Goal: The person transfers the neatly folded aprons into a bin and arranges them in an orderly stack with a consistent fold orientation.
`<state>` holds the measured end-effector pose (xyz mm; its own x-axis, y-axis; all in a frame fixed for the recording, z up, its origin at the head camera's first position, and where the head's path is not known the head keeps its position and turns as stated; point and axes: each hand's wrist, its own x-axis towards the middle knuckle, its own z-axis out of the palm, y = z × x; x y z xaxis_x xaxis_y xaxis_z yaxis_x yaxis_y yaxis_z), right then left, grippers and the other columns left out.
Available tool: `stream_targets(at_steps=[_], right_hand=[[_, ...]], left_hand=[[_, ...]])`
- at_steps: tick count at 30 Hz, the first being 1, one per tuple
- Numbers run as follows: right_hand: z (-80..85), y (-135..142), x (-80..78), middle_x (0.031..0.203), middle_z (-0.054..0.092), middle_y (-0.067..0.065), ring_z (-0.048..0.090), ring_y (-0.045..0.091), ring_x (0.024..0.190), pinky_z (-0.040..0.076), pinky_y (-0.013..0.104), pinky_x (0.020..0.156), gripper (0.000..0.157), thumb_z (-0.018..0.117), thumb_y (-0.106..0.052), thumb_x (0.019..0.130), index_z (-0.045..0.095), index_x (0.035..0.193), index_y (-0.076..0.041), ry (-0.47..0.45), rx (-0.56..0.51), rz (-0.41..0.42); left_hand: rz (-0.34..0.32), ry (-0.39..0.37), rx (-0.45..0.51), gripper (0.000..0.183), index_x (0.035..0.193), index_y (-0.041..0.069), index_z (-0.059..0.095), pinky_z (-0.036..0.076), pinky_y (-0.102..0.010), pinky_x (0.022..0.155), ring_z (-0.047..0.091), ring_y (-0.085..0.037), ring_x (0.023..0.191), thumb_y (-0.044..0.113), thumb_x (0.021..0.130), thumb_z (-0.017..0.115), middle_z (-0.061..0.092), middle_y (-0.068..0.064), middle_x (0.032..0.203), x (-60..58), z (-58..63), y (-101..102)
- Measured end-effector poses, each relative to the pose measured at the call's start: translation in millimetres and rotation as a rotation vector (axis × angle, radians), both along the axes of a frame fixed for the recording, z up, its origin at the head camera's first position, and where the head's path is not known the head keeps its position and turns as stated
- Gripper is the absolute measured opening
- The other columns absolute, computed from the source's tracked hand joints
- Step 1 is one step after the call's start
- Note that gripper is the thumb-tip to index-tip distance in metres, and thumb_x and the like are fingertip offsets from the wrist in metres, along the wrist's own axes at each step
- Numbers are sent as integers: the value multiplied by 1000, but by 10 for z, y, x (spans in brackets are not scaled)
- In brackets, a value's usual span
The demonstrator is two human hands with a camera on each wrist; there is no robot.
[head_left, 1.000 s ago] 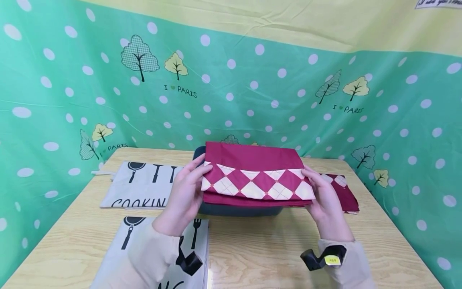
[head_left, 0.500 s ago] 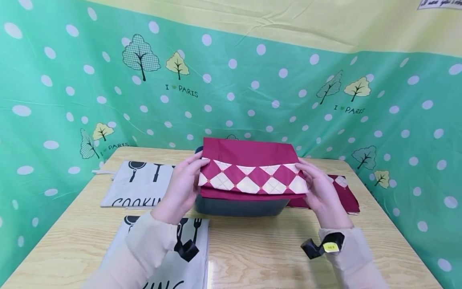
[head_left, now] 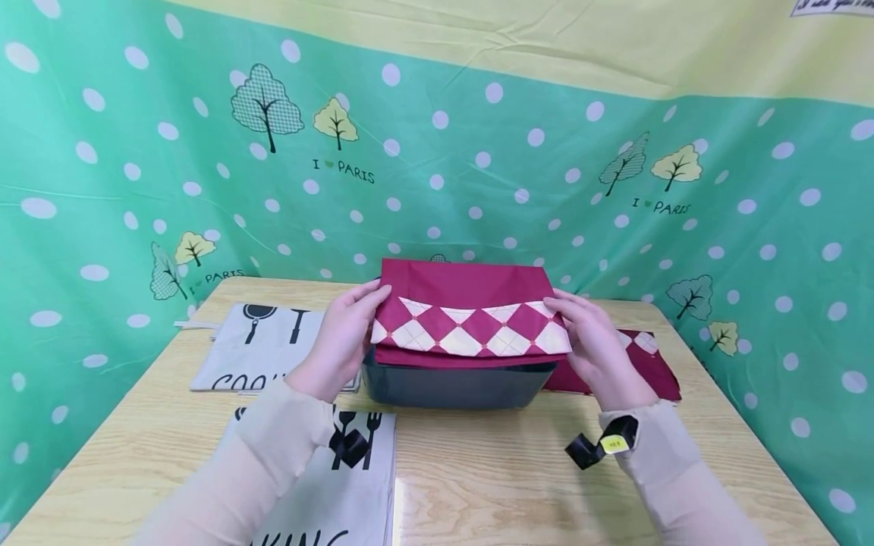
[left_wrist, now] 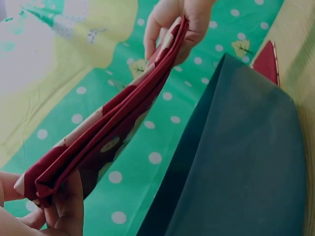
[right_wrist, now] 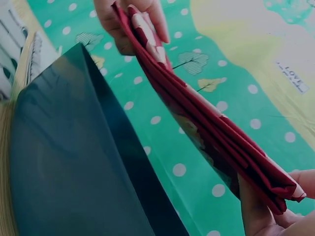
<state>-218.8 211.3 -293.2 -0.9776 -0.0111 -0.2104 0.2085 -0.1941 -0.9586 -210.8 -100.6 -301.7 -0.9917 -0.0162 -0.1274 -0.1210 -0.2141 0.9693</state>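
A folded dark red cloth with a white and red diamond band is held level above a dark blue-grey bin. My left hand grips its left end, thumb on top and fingers underneath. At the other end my right hand pinches it in the same way. The wrist views show several stacked layers along the cloth's edge. There is a gap between the cloth and the rim of the bin. What lies inside the bin is hidden.
Two folded white cloths with kitchen-tool prints lie on the left, one farther back and one nearer. Another folded red cloth lies right of the bin. A green dotted curtain hangs behind the wooden table.
Both hands have carried the red cloth slightly up, away from me and to the left, over the bin. More of the bin's front shows now. The grip looks the same.
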Motion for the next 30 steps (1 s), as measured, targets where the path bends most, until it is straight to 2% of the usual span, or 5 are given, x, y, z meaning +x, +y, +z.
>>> stream_targets(at_steps=[4, 11, 16, 24, 30], right_hand=[[6, -13, -55, 156, 34, 8, 54, 12, 120, 54, 16, 87, 65, 59, -27, 99, 30, 156, -16, 0, 60, -5], [25, -29, -118, 142, 48, 8, 63, 4, 98, 56, 17, 83, 63, 59, -24, 99, 33, 155, -10, 27, 174, 4], [29, -37, -152, 134, 51, 6, 59, 7, 101, 56, 17, 81, 63, 62, -23, 97, 36, 152, -6, 36, 224, 16], [-52, -15, -245, 101, 60, -8, 62, 0, 79, 54, 14, 73, 60, 63, -18, 97, 40, 149, -1, 45, 317, 35], [-130, 3, -302, 129, 55, 7, 58, 5, 88, 51, 14, 77, 56, 60, -21, 99, 42, 149, -3, 59, 442, 52]], left_hand=[[-12, 0, -70, 50, 150, 10, 42, 45, -39, 110, 54, -25, 131, 27, 104, 51, 51, -11, 147, -62, 0, -39], [-28, 24, -223, 50, 149, 9, 43, 44, -43, 110, 53, -29, 131, 26, 103, 53, 49, -14, 148, -132, 25, -89], [-31, 32, -309, 51, 150, 10, 43, 49, -42, 106, 55, -29, 126, 26, 103, 54, 51, -14, 145, -163, 23, -122], [-28, 33, -410, 48, 147, 10, 46, 53, -34, 99, 59, -25, 117, 26, 103, 54, 55, -13, 138, -218, -15, -173], [-22, 42, -459, 46, 145, 8, 49, 55, -27, 91, 60, -23, 112, 25, 103, 54, 57, -16, 135, -267, -48, -199]])
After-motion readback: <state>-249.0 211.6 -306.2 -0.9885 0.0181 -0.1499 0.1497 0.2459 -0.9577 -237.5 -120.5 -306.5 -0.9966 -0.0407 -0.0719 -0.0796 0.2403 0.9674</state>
